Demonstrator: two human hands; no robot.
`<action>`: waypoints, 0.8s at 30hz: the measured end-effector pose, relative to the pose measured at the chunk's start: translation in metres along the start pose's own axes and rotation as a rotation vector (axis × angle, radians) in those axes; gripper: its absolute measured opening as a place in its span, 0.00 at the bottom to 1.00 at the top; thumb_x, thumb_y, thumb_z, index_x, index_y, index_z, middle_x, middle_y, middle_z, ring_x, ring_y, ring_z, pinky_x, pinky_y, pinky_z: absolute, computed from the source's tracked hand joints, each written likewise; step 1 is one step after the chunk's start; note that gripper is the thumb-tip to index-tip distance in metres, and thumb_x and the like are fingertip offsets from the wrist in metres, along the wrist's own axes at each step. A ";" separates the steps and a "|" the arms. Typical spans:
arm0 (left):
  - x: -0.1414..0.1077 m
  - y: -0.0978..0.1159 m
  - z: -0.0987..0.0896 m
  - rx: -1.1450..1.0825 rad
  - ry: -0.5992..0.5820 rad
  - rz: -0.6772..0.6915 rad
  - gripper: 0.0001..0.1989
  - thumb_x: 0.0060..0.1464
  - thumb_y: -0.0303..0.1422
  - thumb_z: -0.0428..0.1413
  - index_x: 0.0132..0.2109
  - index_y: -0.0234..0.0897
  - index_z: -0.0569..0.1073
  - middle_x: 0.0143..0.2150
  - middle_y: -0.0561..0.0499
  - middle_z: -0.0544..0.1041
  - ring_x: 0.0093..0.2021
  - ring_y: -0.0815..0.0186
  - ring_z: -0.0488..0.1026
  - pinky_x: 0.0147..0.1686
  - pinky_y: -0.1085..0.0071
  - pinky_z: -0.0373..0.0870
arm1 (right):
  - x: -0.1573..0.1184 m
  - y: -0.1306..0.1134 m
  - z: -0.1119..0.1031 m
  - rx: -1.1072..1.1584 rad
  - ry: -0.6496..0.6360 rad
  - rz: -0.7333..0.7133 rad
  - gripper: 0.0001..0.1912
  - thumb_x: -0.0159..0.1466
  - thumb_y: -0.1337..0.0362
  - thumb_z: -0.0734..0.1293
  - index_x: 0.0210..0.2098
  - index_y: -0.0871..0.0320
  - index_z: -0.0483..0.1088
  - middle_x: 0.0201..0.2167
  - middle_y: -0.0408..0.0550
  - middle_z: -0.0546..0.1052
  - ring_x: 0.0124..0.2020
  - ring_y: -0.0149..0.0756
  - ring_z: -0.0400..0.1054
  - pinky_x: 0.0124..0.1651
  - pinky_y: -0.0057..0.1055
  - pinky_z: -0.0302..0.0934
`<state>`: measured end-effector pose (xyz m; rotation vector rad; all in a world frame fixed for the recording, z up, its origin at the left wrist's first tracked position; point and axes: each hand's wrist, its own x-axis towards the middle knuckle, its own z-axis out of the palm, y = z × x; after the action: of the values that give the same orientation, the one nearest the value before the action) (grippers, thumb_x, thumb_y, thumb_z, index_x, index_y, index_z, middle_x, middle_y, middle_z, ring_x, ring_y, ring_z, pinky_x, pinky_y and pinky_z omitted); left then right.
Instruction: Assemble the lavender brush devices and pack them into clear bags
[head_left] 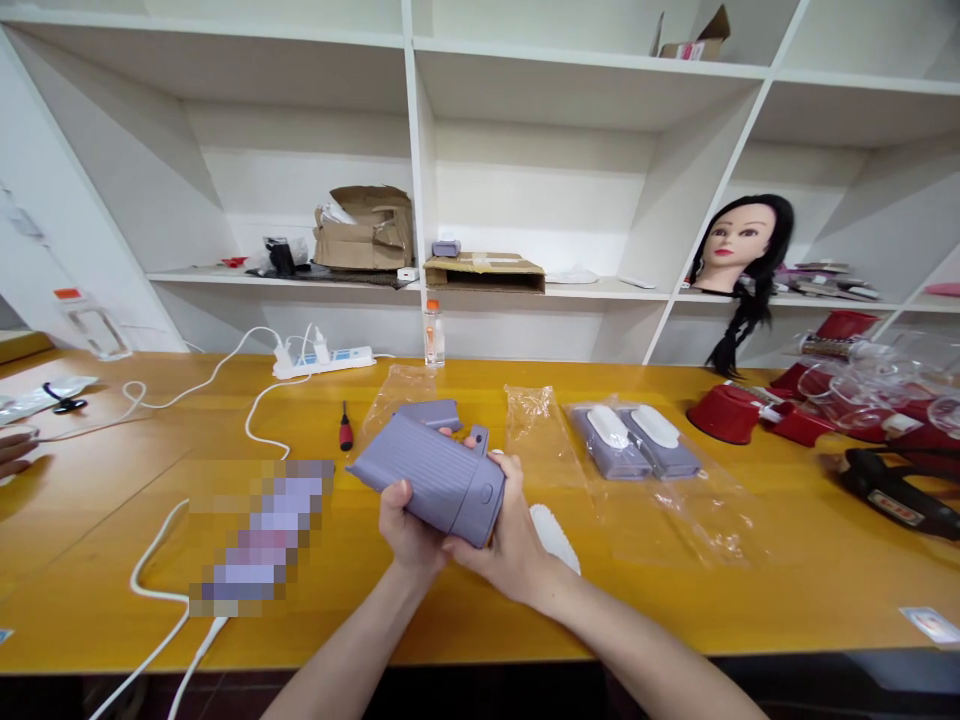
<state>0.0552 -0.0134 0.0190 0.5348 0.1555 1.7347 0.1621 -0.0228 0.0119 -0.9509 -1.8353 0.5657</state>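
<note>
My left hand (pixel 409 522) and my right hand (pixel 504 530) both grip a lavender-grey ribbed plastic housing (pixel 424 480), tilted above the yellow wooden table (pixel 480 625). A matching grey piece (pixel 429 414) shows just behind it, near my fingertips, and I cannot tell whether it is attached. A white ribbed attachment (pixel 553 538) lies partly hidden beneath my right hand. To the left stands a small red-handled screwdriver (pixel 344 428). Two grey units with white parts (pixel 634 442) lie in clear plastic bags to the right.
A pixelated object (pixel 262 535) lies left of my hands, with white cables and a power strip (pixel 322 362) behind it. Red pieces and clear plastic parts (pixel 840 410) crowd the right. Another person's hand (pixel 11 453) enters at the left edge. White shelves stand behind.
</note>
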 end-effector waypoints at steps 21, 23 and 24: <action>0.017 0.021 0.018 0.322 0.004 -0.023 0.29 0.41 0.40 0.61 0.52 0.43 0.65 0.47 0.46 0.74 0.46 0.57 0.71 0.41 0.64 0.69 | 0.023 0.009 -0.009 0.742 -0.112 0.324 0.30 0.54 0.41 0.60 0.47 0.56 0.58 0.35 0.46 0.69 0.22 0.28 0.62 0.24 0.26 0.54; 0.024 0.022 0.016 0.367 0.000 -0.075 0.26 0.39 0.39 0.63 0.48 0.42 0.67 0.44 0.47 0.75 0.41 0.59 0.73 0.36 0.67 0.70 | 0.028 0.008 -0.015 0.909 -0.322 0.485 0.35 0.57 0.35 0.49 0.44 0.58 0.61 0.28 0.46 0.70 0.15 0.27 0.59 0.19 0.25 0.46; 0.027 0.022 0.015 0.379 0.037 -0.094 0.24 0.39 0.39 0.63 0.45 0.40 0.68 0.41 0.48 0.76 0.38 0.60 0.73 0.33 0.68 0.71 | 0.029 0.008 -0.018 0.951 -0.416 0.550 0.38 0.56 0.34 0.45 0.44 0.58 0.63 0.27 0.47 0.71 0.15 0.29 0.61 0.19 0.25 0.46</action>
<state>0.0384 0.0048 0.0481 0.7580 0.5351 1.6306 0.1740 0.0045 0.0297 -0.6664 -1.3237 1.8793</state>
